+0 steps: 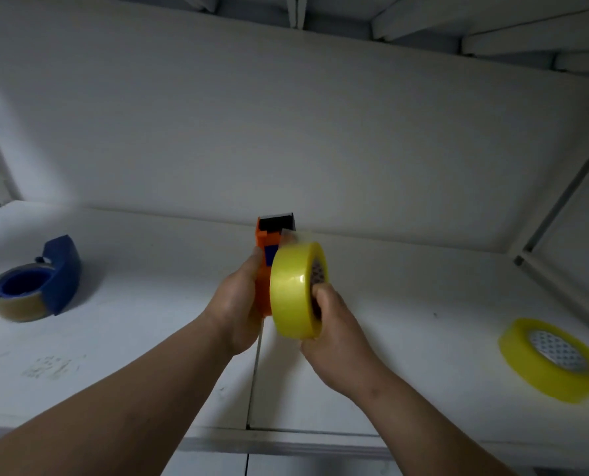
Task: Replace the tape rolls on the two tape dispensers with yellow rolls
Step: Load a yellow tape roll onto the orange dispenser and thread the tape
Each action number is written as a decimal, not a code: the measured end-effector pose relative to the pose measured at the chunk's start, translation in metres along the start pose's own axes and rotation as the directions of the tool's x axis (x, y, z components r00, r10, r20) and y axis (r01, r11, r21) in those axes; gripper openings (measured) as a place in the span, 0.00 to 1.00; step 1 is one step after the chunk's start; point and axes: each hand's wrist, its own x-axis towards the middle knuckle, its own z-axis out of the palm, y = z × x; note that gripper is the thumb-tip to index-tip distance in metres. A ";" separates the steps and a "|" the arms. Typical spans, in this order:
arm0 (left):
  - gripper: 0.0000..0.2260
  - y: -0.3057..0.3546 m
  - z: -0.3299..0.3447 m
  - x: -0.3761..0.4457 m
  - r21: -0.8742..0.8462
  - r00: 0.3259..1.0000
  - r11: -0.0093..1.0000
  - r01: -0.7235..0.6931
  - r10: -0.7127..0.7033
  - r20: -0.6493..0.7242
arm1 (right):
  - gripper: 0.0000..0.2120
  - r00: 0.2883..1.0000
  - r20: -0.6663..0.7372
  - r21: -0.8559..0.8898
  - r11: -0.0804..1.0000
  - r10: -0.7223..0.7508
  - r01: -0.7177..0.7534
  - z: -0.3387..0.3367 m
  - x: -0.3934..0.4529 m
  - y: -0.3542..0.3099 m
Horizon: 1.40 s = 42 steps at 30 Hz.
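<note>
Left hand [240,304] grips the orange dispenser [267,266], right hand [334,334] pinches the yellow roll [295,290]; recommend squaring the core to the hub before pressing home.

Dim, soft focus, bowed wide-angle edges

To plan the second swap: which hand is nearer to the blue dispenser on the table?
Left. The left hand holds the orange dispenser mid-table, on the blue dispenser's side; the right hand, gripping a yellow roll, is farther.
</note>
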 end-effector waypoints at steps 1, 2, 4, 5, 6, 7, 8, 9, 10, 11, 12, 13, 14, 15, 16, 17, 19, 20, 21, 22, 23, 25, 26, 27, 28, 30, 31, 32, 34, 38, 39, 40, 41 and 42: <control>0.23 -0.002 0.005 -0.003 0.006 1.000 1.000 0.014 -0.014 0.022 | 0.19 1.000 0.008 -0.012 1.000 -0.014 0.014 -0.003 -0.002 0.001; 0.25 -0.005 0.009 -0.006 -0.005 0.998 0.999 0.038 -0.038 0.044 | 0.19 0.999 0.021 -0.019 0.999 -0.030 0.030 -0.006 -0.004 0.003; 0.27 -0.008 0.017 -0.013 -0.033 0.994 0.997 0.074 -0.071 0.077 | 0.20 0.998 0.046 -0.016 0.999 -0.046 0.047 -0.011 -0.010 0.005; 0.28 -0.010 0.019 -0.016 -0.035 0.993 0.997 0.075 -0.072 0.090 | 0.21 0.997 0.052 -0.020 0.999 -0.049 0.050 -0.013 -0.013 0.006; 0.28 -0.011 0.021 -0.019 -0.025 0.993 0.997 0.069 -0.066 0.101 | 0.22 0.997 0.054 -0.034 0.998 -0.053 0.055 -0.014 -0.016 0.006; 0.29 -0.011 0.022 -0.023 -0.014 0.992 0.998 0.059 -0.057 0.112 | 0.23 0.997 0.055 -0.052 0.997 -0.060 0.063 -0.015 -0.019 0.005; 0.29 -0.011 0.022 -0.027 -0.010 0.992 0.999 0.049 -0.047 0.120 | 0.23 0.996 0.053 -0.069 0.995 -0.070 0.074 -0.015 -0.022 0.005; 0.30 -0.010 0.023 -0.031 -0.011 0.992 0.999 0.035 -0.033 0.125 | 0.22 0.995 0.048 -0.085 0.992 -0.084 0.088 -0.015 -0.024 0.004; 0.29 -0.010 0.022 -0.036 -0.013 0.991 1.000 0.018 -0.017 0.132 | 0.22 0.993 0.046 -0.101 0.989 -0.104 0.109 -0.015 -0.026 0.002; 0.28 -0.010 0.021 -0.041 -0.010 0.990 1.000 0.004 -0.002 0.143 | 0.22 0.991 0.046 -0.118 0.984 -0.129 0.134 -0.015 -0.028 0.000; 0.27 -0.009 0.019 -0.046 -0.006 0.988 1.000 -0.007 0.008 0.156 | 0.22 0.987 0.051 -0.137 0.978 -0.153 0.158 -0.014 -0.029 -0.002; 0.27 -0.008 0.017 -0.050 0.000 0.985 1.000 -0.019 0.019 0.174 | 0.23 0.984 0.055 -0.159 0.971 -0.171 0.178 -0.014 -0.029 -0.005; 0.26 -0.007 0.014 -0.054 0.009 0.981 0.999 -0.032 0.030 0.191 | 0.23 0.982 0.059 -0.178 0.966 -0.178 0.186 -0.013 -0.029 -0.008; 0.25 -0.005 0.010 -0.058 0.017 0.977 0.999 -0.050 0.046 0.207 | 0.24 0.982 0.064 -0.189 0.964 -0.177 0.186 -0.011 -0.029 -0.011; 0.23 -0.002 0.006 -0.061 0.024 0.974 0.997 -0.070 0.064 0.217 | 0.24 0.983 0.069 -0.189 0.966 -0.169 0.179 -0.009 -0.030 -0.015; 0.21 0.000 0.002 -0.064 0.029 0.973 0.996 -0.089 0.080 0.216 | 0.24 0.984 0.078 -0.183 0.968 -0.161 0.173 -0.007 -0.030 -0.019; 0.22 0.005 -0.009 -0.071 0.029 0.976 0.993 -0.110 0.103 0.193 | 0.23 0.983 0.101 -0.193 0.966 -0.154 0.171 0.001 -0.031 -0.028; 0.24 0.007 -0.015 -0.075 0.023 0.978 0.993 -0.117 0.111 0.179 | 0.23 0.982 0.112 -0.206 0.963 -0.152 0.173 0.006 -0.031 -0.034; 0.25 0.010 -0.022 -0.079 0.015 0.979 0.992 -0.122 0.118 0.169 | 0.23 0.981 0.121 -0.215 0.961 -0.149 0.173 0.013 -0.030 -0.040; 0.26 0.014 -0.031 -0.082 0.006 0.979 0.992 -0.124 0.121 0.162 | 0.23 0.980 0.133 -0.213 0.962 -0.145 0.172 0.019 -0.029 -0.046; 0.26 0.018 -0.040 -0.085 0.002 0.980 0.992 -0.124 0.123 0.155 | 0.24 0.978 0.157 -0.198 0.965 -0.140 0.170 0.026 -0.027 -0.053; 0.26 0.027 -0.064 -0.092 0.016 0.983 0.992 -0.125 0.122 0.134 | 0.23 0.958 0.251 -0.148 0.973 -0.135 0.176 0.038 -0.022 -0.068; 0.27 0.031 -0.077 -0.095 0.036 0.986 0.991 -0.125 0.120 0.118 | 0.21 0.941 0.316 -0.101 0.982 -0.123 0.162 0.044 -0.018 -0.078; 0.28 0.036 -0.092 -0.099 0.059 0.988 0.991 -0.124 0.117 0.103 | 0.19 0.926 0.365 -0.023 0.993 -0.096 0.112 0.050 -0.014 -0.087; 0.29 0.042 -0.106 -0.103 0.081 0.990 0.990 -0.118 0.111 0.086 | 0.15 0.922 0.384 0.084 0.996 -0.051 0.020 0.057 -0.009 -0.098; 0.29 0.055 -0.135 -0.112 0.109 0.993 0.988 -0.114 0.109 0.050 | 0.08 0.948 0.316 0.279 0.950 0.048 -0.141 0.074 0.001 -0.120; 0.29 0.061 -0.150 -0.117 0.116 0.993 0.986 -0.117 0.114 0.034 | 0.05 0.962 0.262 0.333 0.928 0.080 -0.168 0.085 0.007 -0.131; 0.28 0.067 -0.165 -0.122 0.125 0.993 0.985 -0.122 0.120 0.017 | 0.05 0.970 0.220 0.374 0.910 0.099 -0.178 0.099 0.011 -0.142; 0.26 0.079 -0.193 -0.131 0.145 0.991 0.981 -0.132 0.133 0.006 | 0.09 0.979 0.166 0.429 0.885 0.117 -0.179 0.129 0.018 -0.165; 0.20 0.096 -0.244 -0.145 0.172 0.989 0.974 -0.145 0.150 -0.016 | 0.13 0.972 0.188 0.533 0.816 0.142 -0.223 0.189 0.025 -0.204; 0.22 0.100 -0.254 -0.147 0.171 0.987 0.974 -0.150 0.157 -0.028 | 0.13 0.967 0.212 0.563 0.791 0.145 -0.242 0.200 0.027 -0.213; 0.24 0.104 -0.263 -0.149 0.175 0.985 0.972 -0.156 0.165 -0.041 | 0.12 0.962 0.233 0.601 0.757 0.144 -0.259 0.210 0.030 -0.222; 0.26 0.107 -0.271 -0.150 0.183 0.983 0.969 -0.167 0.179 -0.050 | 0.12 0.959 0.248 0.643 0.716 0.138 -0.270 0.218 0.033 -0.230; 0.26 0.110 -0.278 -0.150 0.193 0.980 0.965 -0.177 0.191 -0.057 | 0.13 0.958 0.256 0.683 0.677 0.129 -0.274 0.224 0.036 -0.238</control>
